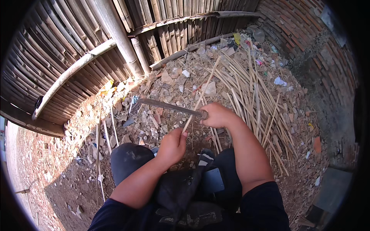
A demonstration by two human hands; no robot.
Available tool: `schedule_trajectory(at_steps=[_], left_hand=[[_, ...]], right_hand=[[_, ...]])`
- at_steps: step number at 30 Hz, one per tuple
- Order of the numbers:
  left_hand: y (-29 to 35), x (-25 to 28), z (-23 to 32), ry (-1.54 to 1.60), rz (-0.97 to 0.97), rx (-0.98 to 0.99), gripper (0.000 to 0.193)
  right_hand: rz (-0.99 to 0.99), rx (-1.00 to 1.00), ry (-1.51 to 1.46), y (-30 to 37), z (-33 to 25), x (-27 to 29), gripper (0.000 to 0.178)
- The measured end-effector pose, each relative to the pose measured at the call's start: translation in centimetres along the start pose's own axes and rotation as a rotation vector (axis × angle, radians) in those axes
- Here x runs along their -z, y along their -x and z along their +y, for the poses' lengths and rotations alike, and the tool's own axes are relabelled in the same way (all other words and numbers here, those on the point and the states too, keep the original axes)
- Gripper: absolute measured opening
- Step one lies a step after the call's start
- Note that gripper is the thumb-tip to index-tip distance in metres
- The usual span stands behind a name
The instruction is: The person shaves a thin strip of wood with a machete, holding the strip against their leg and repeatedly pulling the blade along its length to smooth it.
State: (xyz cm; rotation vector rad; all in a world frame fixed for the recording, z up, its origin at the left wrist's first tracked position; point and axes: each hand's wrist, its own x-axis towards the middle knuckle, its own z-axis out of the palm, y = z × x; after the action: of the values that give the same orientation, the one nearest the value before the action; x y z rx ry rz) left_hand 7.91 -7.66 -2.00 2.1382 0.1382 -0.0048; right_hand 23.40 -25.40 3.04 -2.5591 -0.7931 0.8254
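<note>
My left hand (172, 148) is closed round the lower end of a thin bamboo strip (208, 82), which slants up and away to the right. In my right hand (217, 115) is the handle of a long dark-bladed machete (165, 105); its blade points left. Near the handle the blade crosses the strip and appears to touch it. Most of the handle is hidden inside my right fist. A loose pile of similar bamboo strips (256, 98) lies on the ground to the right of my hands.
Stones, broken brick and litter cover the ground (154, 123). A bamboo fence (165, 38) with a thick post (119, 36) stands ahead and left. On the right rises a brick wall (335, 73). Several thin strips (98, 154) lie left of my knee (131, 159). A dark phone-like slab (213, 180) rests on my lap.
</note>
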Motion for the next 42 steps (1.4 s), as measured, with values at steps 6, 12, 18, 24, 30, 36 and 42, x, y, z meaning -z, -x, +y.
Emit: schedule_trajectory(at_steps=[6, 12, 18, 24, 30, 36, 42], left_hand=[[0.0, 0.6, 1.5, 0.026, -0.030, 0.041, 0.020], [0.1, -0.3, 0.8, -0.078, 0.083, -0.139, 0.018], [0.7, 0.0, 0.5, -0.031, 0.021, -0.089, 0.018], [0.2, 0.5, 0.6, 0.011, 0.035, -0.051, 0.019], [0.4, 0.0, 1.2, -0.016, 0.033, -0.121, 0.019], [0.7, 0.4, 0.7, 0.021, 0.055, -0.079, 0.018], [0.9, 0.0, 0.5, 0.012, -0.003, -0.104, 0.024]], right_hand=[[0.149, -0.102, -0.206, -0.9, 1.4, -0.4, 0.049], [0.092, -0.095, -0.199, -1.3, 4.4, 0.1, 0.040], [0.088, 0.060, 0.004, -1.0, 2.8, -0.6, 0.044], [0.210, 0.025, -0.026, -1.2, 2.5, -0.5, 0.036], [0.240, -0.169, -0.239, -1.1, 5.9, 0.6, 0.039], [0.093, -0.013, -0.027, -0.7, 2.1, 0.4, 0.038], [0.302, -0.259, -0.321, -0.8, 5.0, 0.7, 0.039]])
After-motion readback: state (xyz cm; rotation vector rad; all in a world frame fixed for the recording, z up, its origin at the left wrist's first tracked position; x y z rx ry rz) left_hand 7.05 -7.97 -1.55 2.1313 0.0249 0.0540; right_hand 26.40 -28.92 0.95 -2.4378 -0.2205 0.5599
